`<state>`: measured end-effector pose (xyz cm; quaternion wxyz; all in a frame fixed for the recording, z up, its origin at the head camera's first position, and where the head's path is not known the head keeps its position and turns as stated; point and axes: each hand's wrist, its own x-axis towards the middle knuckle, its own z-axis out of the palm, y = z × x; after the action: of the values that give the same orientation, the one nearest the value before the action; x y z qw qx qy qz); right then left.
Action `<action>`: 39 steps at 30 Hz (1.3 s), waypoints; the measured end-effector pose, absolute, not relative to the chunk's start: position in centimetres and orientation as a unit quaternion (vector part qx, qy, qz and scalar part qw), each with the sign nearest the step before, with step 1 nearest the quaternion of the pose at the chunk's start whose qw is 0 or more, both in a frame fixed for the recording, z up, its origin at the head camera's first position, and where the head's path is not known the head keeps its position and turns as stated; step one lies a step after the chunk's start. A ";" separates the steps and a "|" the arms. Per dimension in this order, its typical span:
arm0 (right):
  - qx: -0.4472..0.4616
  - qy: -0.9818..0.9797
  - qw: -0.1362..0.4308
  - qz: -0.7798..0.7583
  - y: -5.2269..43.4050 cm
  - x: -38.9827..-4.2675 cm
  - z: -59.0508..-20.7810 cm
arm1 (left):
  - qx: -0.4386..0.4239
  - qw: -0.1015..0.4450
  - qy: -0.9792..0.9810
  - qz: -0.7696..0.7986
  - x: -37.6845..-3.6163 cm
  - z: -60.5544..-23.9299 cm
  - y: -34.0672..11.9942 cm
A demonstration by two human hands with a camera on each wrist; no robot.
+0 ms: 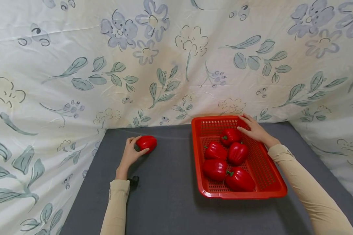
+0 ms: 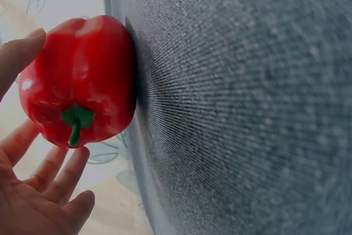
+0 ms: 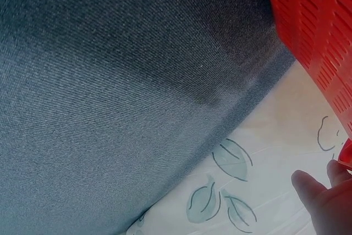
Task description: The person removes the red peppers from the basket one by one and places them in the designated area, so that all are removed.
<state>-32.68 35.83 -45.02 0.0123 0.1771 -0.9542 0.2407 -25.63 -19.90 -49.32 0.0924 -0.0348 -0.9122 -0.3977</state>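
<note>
Six red peppers in total here, and only one is outside the red basket [image 1: 273, 182]. That lone pepper [image 1: 146, 143] sits on the grey bench [image 1: 164, 195] well to the left of the basket, lying on its side with the green stem [image 2: 76, 122] pointing back at the palm. The left hand [image 1: 131, 152] is cupped round it, thumb on one side and fingers curled on the other, so it's properly grasped while resting on the cloth. The right hand [image 1: 254, 130] lies flat and relaxed over the basket's far right corner, fingers straight, touching the rim and just reaching the rearmost pepper [image 1: 230, 136] inside; it's not gripping anything.

Handling-wise, I'd guess the thing is light and fairly rigid, with a glossy skin that looks slippery. It's so shiny it could even be plastic, can't tell. Best bet is a wide wrap around the fat middle like it's doing now, not the skinny stem, which would probably snap or twist.
</note>
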 end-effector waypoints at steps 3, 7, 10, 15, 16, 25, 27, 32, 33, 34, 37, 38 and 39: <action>0.177 -0.955 0.012 0.240 35.9 -32.8 -45.1 | -0.037 0.092 -0.911 -0.401 -25.7 -49.1 -19.8; 0.177 -0.954 0.012 0.241 35.9 -32.9 -45.1 | -0.035 0.090 -0.910 -0.402 -25.8 -48.9 -19.7; 0.178 -0.954 0.013 0.243 35.9 -32.9 -45.1 | -0.038 0.094 -0.911 -0.400 -25.9 -48.6 -19.5; 0.177 -0.953 0.013 0.246 35.9 -32.8 -45.0 | -0.050 0.099 -0.911 -0.397 -26.2 -48.1 -19.2; 0.177 -0.953 0.013 0.246 35.9 -32.8 -45.0 | -0.050 0.098 -0.911 -0.397 -26.3 -48.0 -19.2; 0.171 -0.955 0.010 0.242 35.9 -32.9 -45.0 | -0.062 0.084 -0.918 -0.383 -27.1 -47.0 -18.1; 0.170 -0.955 0.009 0.242 35.9 -32.9 -45.0 | -0.071 0.084 -0.916 -0.385 -27.3 -46.7 -17.8; 0.170 -0.955 0.010 0.242 35.9 -32.8 -44.9 | -0.094 0.079 -0.919 -0.375 -27.8 -45.9 -16.7; 0.170 -0.955 0.010 0.243 35.9 -32.8 -44.9 | -0.095 0.077 -0.920 -0.372 -27.9 -45.8 -16.5; 0.171 -0.955 0.010 0.243 35.9 -32.9 -45.0 | -0.097 0.076 -0.921 -0.368 -28.0 -45.7 -16.2; 0.170 -0.955 0.009 0.244 35.9 -32.9 -45.1 | -0.112 0.074 -0.923 -0.361 -28.2 -45.4 -15.5; 0.171 -0.954 0.009 0.245 35.9 -32.9 -45.1 | -0.118 0.074 -0.923 -0.360 -28.2 -45.4 -15.2; 0.170 -0.954 0.008 0.245 35.9 -32.9 -45.1 | -0.123 0.075 -0.922 -0.361 -28.3 -45.3 -15.0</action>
<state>-32.94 35.91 -45.10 0.0076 0.1701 -0.9544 0.2453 -28.30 -14.99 -45.30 0.0746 -0.1225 -0.9216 -0.3606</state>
